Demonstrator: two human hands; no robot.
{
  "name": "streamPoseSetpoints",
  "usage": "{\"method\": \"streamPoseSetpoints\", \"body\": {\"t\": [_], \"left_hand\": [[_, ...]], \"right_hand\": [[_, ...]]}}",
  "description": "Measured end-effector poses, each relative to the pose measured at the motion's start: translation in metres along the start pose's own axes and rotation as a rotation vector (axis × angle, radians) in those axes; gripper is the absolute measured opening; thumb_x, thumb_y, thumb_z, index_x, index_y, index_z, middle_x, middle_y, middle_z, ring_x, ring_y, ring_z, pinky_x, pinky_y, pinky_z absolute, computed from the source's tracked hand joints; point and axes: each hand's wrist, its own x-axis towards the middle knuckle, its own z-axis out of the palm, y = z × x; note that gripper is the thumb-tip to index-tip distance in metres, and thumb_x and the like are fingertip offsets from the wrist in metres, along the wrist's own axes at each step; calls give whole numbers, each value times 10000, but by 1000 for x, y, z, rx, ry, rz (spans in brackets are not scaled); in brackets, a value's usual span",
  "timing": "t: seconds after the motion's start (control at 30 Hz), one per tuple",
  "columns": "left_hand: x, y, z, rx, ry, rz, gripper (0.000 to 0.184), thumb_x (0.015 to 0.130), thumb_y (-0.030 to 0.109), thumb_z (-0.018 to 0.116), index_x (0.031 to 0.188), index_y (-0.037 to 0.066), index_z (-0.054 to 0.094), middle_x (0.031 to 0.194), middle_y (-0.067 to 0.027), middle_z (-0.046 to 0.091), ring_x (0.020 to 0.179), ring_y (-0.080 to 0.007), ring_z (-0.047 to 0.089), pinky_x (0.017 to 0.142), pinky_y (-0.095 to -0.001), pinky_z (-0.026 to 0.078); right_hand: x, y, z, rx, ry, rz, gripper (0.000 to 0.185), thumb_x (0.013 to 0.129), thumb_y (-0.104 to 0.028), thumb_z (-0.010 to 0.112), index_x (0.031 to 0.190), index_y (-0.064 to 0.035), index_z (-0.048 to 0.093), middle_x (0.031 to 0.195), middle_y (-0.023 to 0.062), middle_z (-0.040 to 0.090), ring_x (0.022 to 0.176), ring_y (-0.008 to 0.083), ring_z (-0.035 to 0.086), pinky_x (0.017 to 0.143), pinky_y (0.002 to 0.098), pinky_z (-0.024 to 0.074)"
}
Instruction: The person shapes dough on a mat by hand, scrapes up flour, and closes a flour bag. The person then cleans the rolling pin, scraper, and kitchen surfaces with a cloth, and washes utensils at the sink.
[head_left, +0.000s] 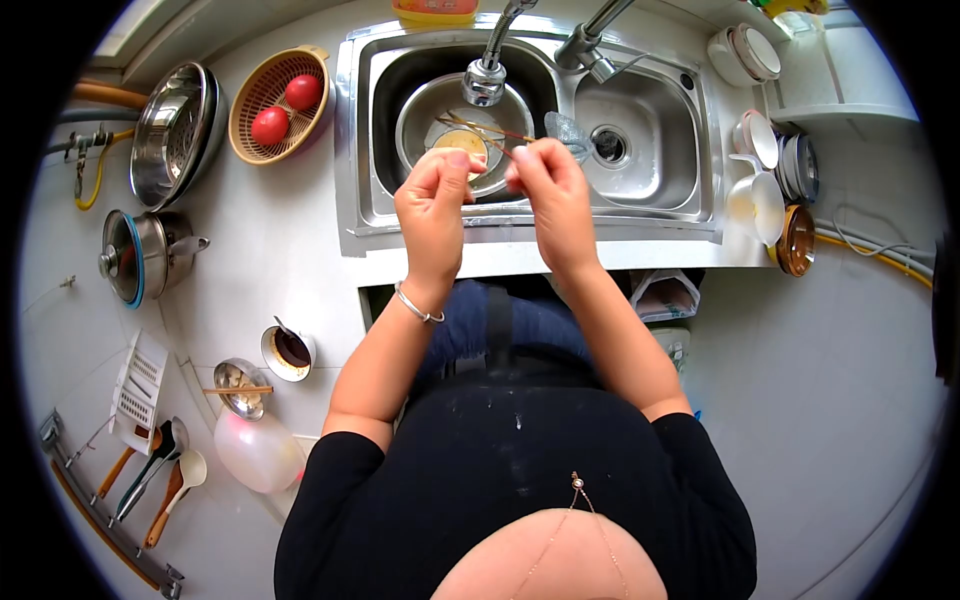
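Note:
Both hands are raised over the left sink basin (375, 150). My right hand (556, 195) is closed, its thumb and fingers pinched on thin brown sticks (490, 128) that look like chopsticks and point left over the basin. Beside it, my left hand (437, 195) is curled with the fingertips pinched together; what it holds is too small to make out. Below the hands a round metal bowl (412, 118) stands in the basin. A pale yellow round thing (460, 141) shows in it, partly hidden by my left fingers.
A faucet (484, 82) hangs over the bowl. A translucent grey piece (568, 137) lies on the sink divider. Left are a basket (243, 108) with two red round fruits, metal bowls (170, 135), a lidded pot (165, 255) and a cup (289, 353). Several dishes (757, 200) stand at right.

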Motion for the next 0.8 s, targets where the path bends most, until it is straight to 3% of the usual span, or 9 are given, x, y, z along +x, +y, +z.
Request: {"method": "streamPoseSetpoints", "body": {"t": [0.07, 0.13, 0.27, 0.37, 0.47, 0.5, 0.57, 0.67, 0.8], "left_hand": [[8, -5, 0, 108, -24, -66, 87, 887, 95, 599, 944, 30, 610, 1001, -62, 612, 912, -105, 557, 799, -235, 441], [16, -17, 17, 305, 135, 475, 142, 864, 118, 627, 985, 45, 618, 1108, -89, 578, 1012, -173, 541, 873, -281, 427], [6, -80, -4, 579, -370, 547, 506, 944, 356, 339, 1362, 84, 421, 1439, -165, 341, 1357, -339, 271, 1118, -418, 154], [13, -97, -17, 685, -247, 239, 552, 963, 313, 334, 1420, 9, 271, 1458, -168, 305, 1366, -319, 257, 1123, -379, 156], [13, -42, 0, -692, -192, -639, 575, 970, 414, 302, 1376, 8, 310, 1391, -199, 371, 1277, -297, 384, 1091, -389, 262], [19, -49, -3, -619, -83, -644, 593, 962, 461, 278, 1356, 20, 327, 1355, -181, 406, 1252, -305, 403, 1073, -412, 287], [16, -7, 10, -562, -162, -383, 592, 970, 417, 284, 1420, 34, 244, 1380, -161, 380, 1276, -268, 379, 1089, -416, 252], [14, -31, 16, 29, -227, 237, 580, 952, 401, 337, 1434, 88, 261, 1445, -126, 337, 1325, -283, 316, 1090, -424, 224], [28, -79, -11, 619, -639, 577, 596, 927, 463, 362, 1381, 76, 374, 1433, -193, 348, 1339, -350, 300, 1121, -461, 98]], "right_hand": [[17, 16, 13, -83, 138, -123, 244, 901, -139, 575, 1107, -26, 512, 990, 48, 552, 917, 113, 556, 808, 230, 450], [32, 41, 0, 94, 96, 21, 291, 904, -143, 566, 1157, -24, 483, 1032, 64, 538, 972, 136, 549, 860, 253, 445], [29, 56, 0, 436, 51, 347, 346, 962, -295, 459, 1204, -49, 486, 1167, 68, 546, 1073, 168, 541, 967, 296, 405], [23, 18, 19, 165, 63, 53, 491, 977, -344, 382, 1329, -1, 391, 1329, 130, 465, 1212, 211, 462, 1037, 352, 339], [13, 64, 8, -950, -228, -653, 430, 913, -302, 447, 1270, -68, 500, 1296, 145, 500, 1250, 323, 414, 1065, 429, 274], [10, 61, -2, -918, -172, -686, 450, 925, -364, 426, 1276, -93, 503, 1297, 150, 496, 1257, 332, 405, 1062, 443, 270], [10, 88, -25, -1025, 194, -503, 472, 921, -383, 442, 1296, -100, 486, 1297, 126, 506, 1261, 298, 415, 1041, 425, 307], [15, 102, -14, 371, 236, 302, 568, 917, -467, 471, 1327, -74, 443, 1212, 76, 552, 1148, 188, 503, 928, 273, 407], [-12, -19, 38, 406, 330, -43, 462, 968, -378, 419, 1269, -29, 454, 1196, 33, 524, 1082, 86, 485, 953, 232, 372]]}}
